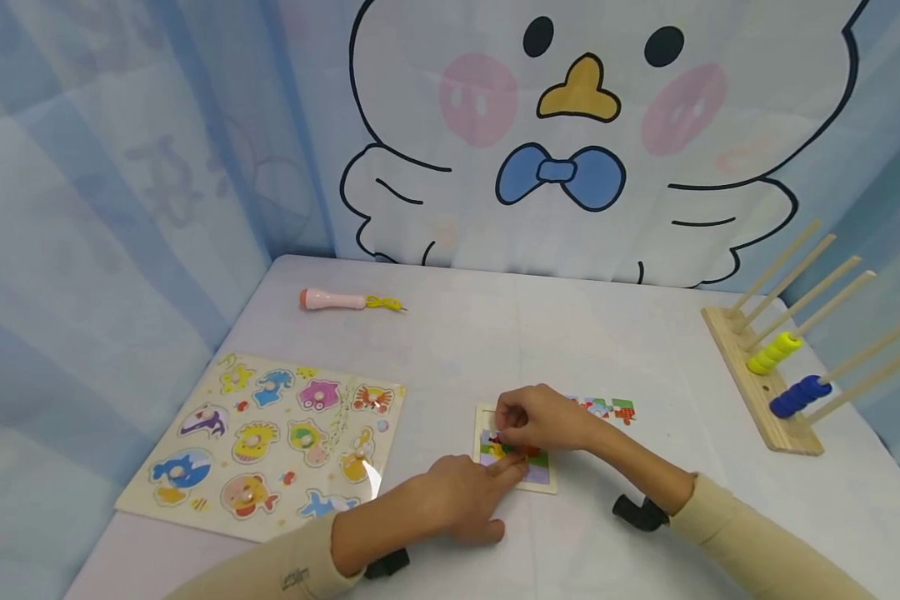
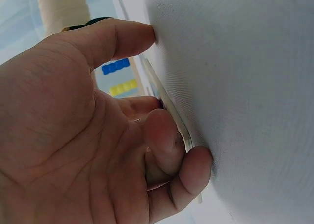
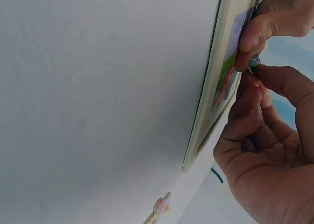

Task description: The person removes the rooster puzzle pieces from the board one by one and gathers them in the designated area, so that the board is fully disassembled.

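Observation:
A small wooden jigsaw puzzle point(image 1: 537, 472) in a pale frame lies on the table, partly hidden beneath both hands. The left hand point(image 1: 461, 500) presses an outstretched finger on the picture, its thumb apart and resting near the white cloth. Over the upper part of the puzzle, the right hand point(image 1: 546, 417) pinches a small puzzle piece point(image 3: 253, 64) between thumb and forefinger; only a teal bit of it shows in the right wrist view. Several loose puzzle pieces point(image 1: 622, 411) lie just behind the right wrist. The left wrist view shows the thin edge of the puzzle frame point(image 2: 171, 109) beyond the fingertips.
A large knob puzzle board point(image 1: 217, 383) with sea animals lies at the left. Behind it is a pink toy microphone point(image 1: 335, 300) with a yellow cord. A wooden peg stand point(image 1: 757, 392) with yellow and blue beads stands at the right. A printed curtain point(image 1: 420, 208) closes off the back.

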A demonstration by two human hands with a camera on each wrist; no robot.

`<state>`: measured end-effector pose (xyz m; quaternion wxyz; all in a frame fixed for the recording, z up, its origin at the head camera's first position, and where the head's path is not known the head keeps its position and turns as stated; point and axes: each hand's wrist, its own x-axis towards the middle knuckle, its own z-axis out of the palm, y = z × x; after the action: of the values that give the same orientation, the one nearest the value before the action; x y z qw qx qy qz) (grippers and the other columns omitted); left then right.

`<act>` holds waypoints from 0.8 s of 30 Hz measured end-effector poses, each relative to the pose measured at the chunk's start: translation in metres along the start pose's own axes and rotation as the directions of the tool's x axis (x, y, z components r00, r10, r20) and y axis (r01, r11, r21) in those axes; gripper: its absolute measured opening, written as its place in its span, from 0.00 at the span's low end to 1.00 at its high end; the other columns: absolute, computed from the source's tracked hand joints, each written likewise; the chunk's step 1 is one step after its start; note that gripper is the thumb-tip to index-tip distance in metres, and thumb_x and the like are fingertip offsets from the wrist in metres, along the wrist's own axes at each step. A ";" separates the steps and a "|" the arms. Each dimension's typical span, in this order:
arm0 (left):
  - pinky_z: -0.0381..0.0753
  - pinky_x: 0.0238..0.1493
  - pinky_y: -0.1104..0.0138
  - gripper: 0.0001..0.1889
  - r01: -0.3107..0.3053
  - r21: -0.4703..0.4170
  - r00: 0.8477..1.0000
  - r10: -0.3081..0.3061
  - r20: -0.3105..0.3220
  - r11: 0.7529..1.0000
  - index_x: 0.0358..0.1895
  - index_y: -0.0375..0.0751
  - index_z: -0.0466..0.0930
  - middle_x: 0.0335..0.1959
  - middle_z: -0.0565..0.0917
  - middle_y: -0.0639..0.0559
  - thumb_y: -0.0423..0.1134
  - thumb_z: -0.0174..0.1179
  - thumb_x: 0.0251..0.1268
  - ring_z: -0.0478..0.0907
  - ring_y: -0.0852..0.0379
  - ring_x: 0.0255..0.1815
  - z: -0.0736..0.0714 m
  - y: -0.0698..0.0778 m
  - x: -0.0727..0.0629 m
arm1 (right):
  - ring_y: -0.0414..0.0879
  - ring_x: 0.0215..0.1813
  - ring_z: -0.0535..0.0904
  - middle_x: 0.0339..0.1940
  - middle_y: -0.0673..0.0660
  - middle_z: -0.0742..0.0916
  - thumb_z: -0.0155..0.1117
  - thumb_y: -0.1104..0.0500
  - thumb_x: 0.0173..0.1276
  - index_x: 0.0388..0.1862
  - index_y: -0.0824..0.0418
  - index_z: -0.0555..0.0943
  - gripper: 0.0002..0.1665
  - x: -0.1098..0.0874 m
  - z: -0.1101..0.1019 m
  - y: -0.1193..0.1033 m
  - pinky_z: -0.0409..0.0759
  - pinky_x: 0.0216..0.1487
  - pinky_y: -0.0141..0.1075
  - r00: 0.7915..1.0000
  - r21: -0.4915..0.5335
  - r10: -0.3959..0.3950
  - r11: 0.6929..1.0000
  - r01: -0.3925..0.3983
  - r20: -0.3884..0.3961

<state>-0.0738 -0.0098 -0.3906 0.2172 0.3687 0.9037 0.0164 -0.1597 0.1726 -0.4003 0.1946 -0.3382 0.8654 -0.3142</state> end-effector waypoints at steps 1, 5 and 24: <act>0.72 0.27 0.64 0.42 -0.001 0.000 1.000 0.001 0.001 1.000 0.79 0.57 0.53 0.78 0.52 0.68 0.54 0.61 0.63 0.71 0.56 0.24 0.000 0.000 0.000 | 0.38 0.30 0.79 0.26 0.42 0.83 0.66 0.63 0.64 0.32 0.54 0.81 0.04 0.000 0.000 0.000 0.78 0.35 0.33 1.000 0.007 0.004 1.000 -0.004 -0.004; 0.73 0.27 0.64 0.42 -0.005 0.009 1.000 0.005 -0.006 1.000 0.79 0.56 0.53 0.78 0.52 0.67 0.55 0.61 0.63 0.71 0.57 0.24 0.000 0.000 0.000 | 0.39 0.30 0.80 0.26 0.43 0.84 0.67 0.64 0.63 0.32 0.54 0.83 0.05 0.000 0.001 0.001 0.79 0.34 0.34 1.000 0.036 0.013 0.999 -0.013 -0.015; 0.73 0.28 0.64 0.42 0.041 -0.003 0.999 -0.041 -0.001 0.999 0.78 0.59 0.55 0.77 0.56 0.66 0.57 0.62 0.62 0.72 0.56 0.24 0.001 0.003 0.002 | 0.45 0.32 0.79 0.31 0.46 0.87 0.71 0.57 0.63 0.34 0.56 0.86 0.04 -0.047 -0.042 0.019 0.76 0.32 0.36 0.984 0.104 0.119 0.989 -0.106 -0.130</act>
<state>-0.0724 -0.0065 -0.3915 0.2178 0.3496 0.9111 0.0133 -0.1593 0.2339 -0.3767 0.1688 -0.2567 0.8782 -0.3667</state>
